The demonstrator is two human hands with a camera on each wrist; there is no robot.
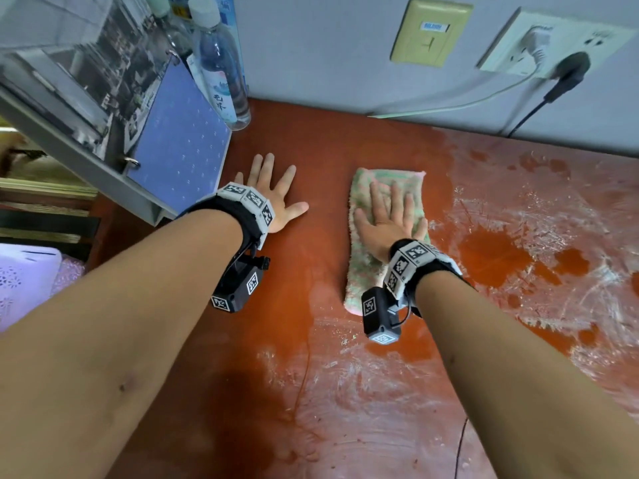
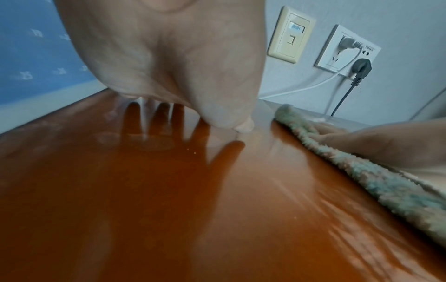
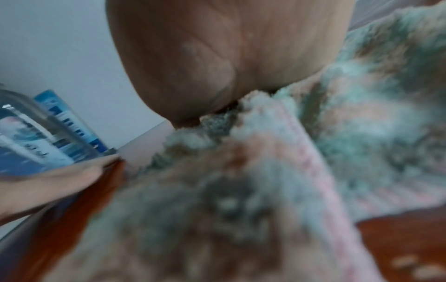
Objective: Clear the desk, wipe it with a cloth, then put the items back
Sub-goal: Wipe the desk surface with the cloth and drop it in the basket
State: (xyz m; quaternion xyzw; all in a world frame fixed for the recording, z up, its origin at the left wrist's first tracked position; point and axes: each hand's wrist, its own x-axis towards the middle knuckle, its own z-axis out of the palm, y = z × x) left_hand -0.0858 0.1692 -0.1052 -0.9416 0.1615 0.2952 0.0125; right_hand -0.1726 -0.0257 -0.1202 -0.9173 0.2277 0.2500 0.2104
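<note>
A folded pink-and-green fluffy cloth (image 1: 366, 257) lies on the red-brown desk (image 1: 311, 271). My right hand (image 1: 389, 216) presses flat on the cloth (image 3: 313, 152) with straight fingers. My left hand (image 1: 273, 191) lies flat on the bare desk (image 2: 169, 190) to the left of the cloth (image 2: 362, 167), fingers spread, holding nothing. White smeared residue (image 1: 536, 216) covers the desk's right and near parts. The desk under and left of the hands looks dark and glossy.
A clear water bottle (image 1: 221, 63) stands at the back left beside a blue dotted binder (image 1: 179, 140) leaning on a grey shelf. On the wall are a beige socket plate (image 1: 430, 31) and a white outlet (image 1: 549, 46) with two plugged cables.
</note>
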